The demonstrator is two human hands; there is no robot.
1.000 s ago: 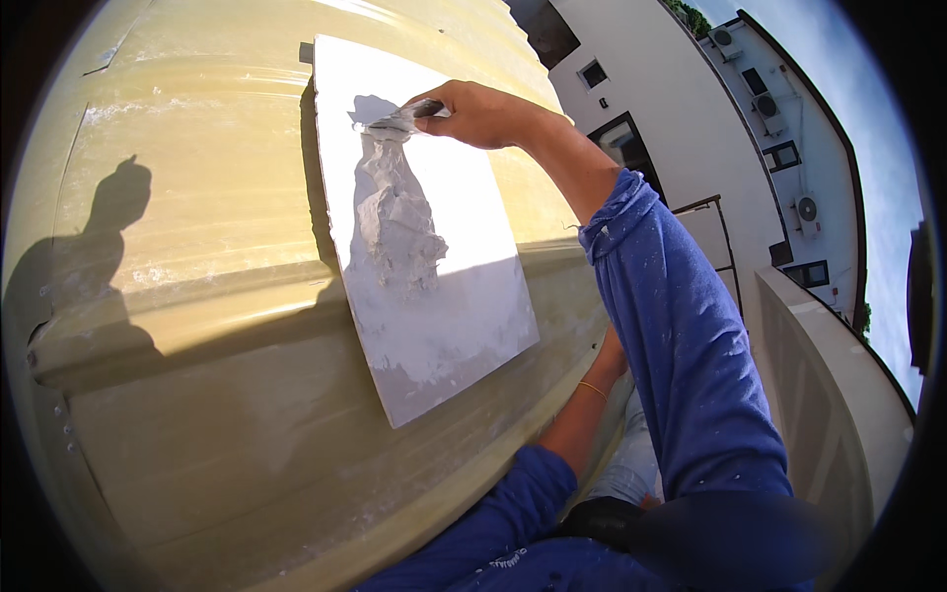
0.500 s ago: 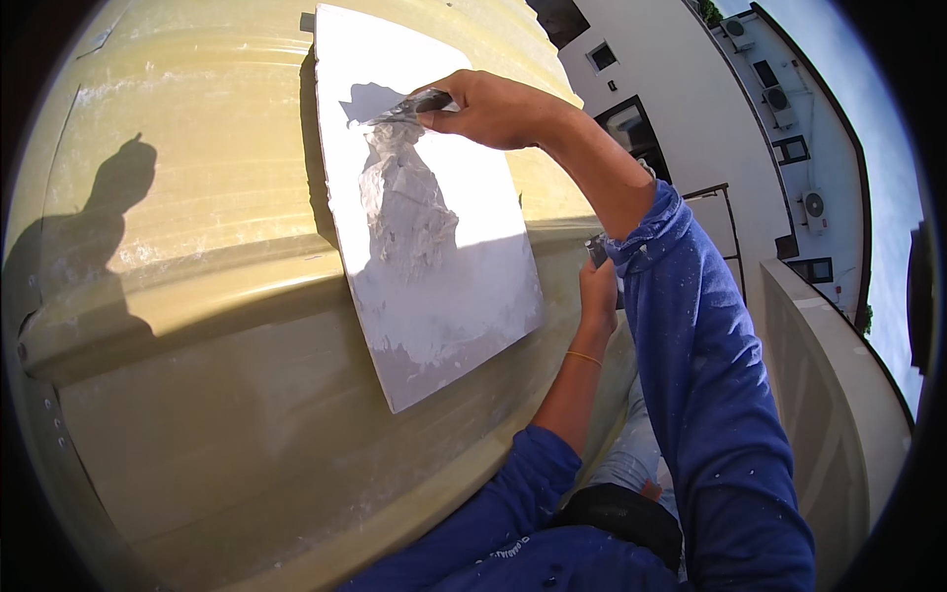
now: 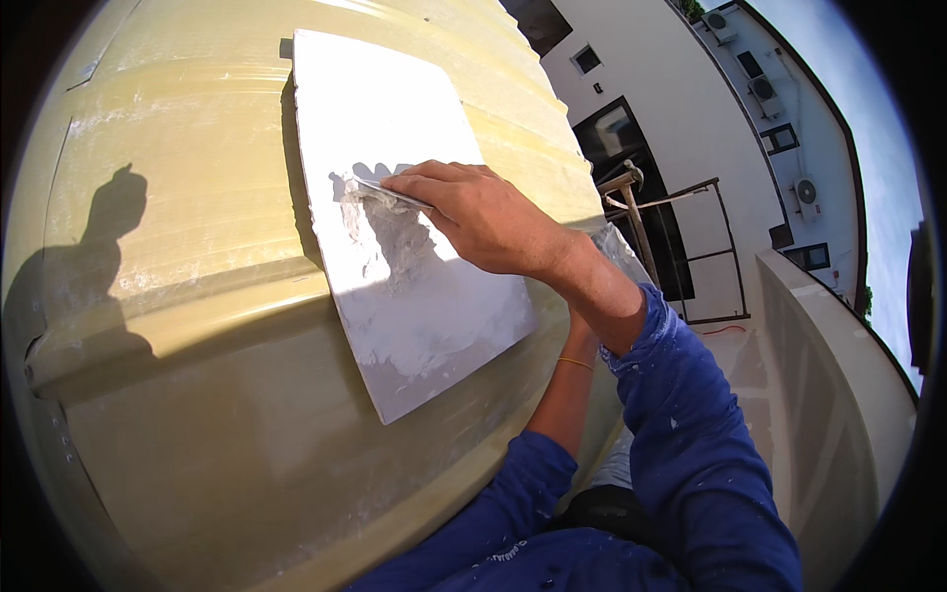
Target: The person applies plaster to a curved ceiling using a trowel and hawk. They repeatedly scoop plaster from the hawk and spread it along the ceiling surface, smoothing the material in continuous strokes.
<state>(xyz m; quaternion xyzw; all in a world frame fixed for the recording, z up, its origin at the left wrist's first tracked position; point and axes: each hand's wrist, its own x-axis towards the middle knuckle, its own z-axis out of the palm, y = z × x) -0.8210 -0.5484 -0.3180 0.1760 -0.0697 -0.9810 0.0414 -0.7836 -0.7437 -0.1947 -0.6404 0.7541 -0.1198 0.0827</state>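
My right hand (image 3: 483,212) grips a scraper (image 3: 395,194), fingers spread along its thin metal blade. The blade's edge touches grey-white putty (image 3: 400,247) on a white board (image 3: 380,99). Smeared, uneven putty covers the board's middle, and a thinner coat spreads over its shaded lower part. Behind my right forearm, my left hand is mostly hidden; its wrist (image 3: 580,335) shows, with a thin yellow band just below. Past the right wrist juts a greyish, putty-smeared flat thing (image 3: 619,252); whether my left hand holds it is hidden.
The board lies on a yellowish ribbed surface (image 3: 197,434), with my shadow (image 3: 89,257) on the left. Farther right are a metal railing (image 3: 712,254), a wooden-handled thing (image 3: 636,222), a low wall (image 3: 819,365) and white buildings (image 3: 681,109) with air-conditioning units (image 3: 807,192).
My right hand has moved down the board with the scraper, its palm now turned over the blade. The putty is pushed lower and spread. My left hand has slipped behind the right forearm.
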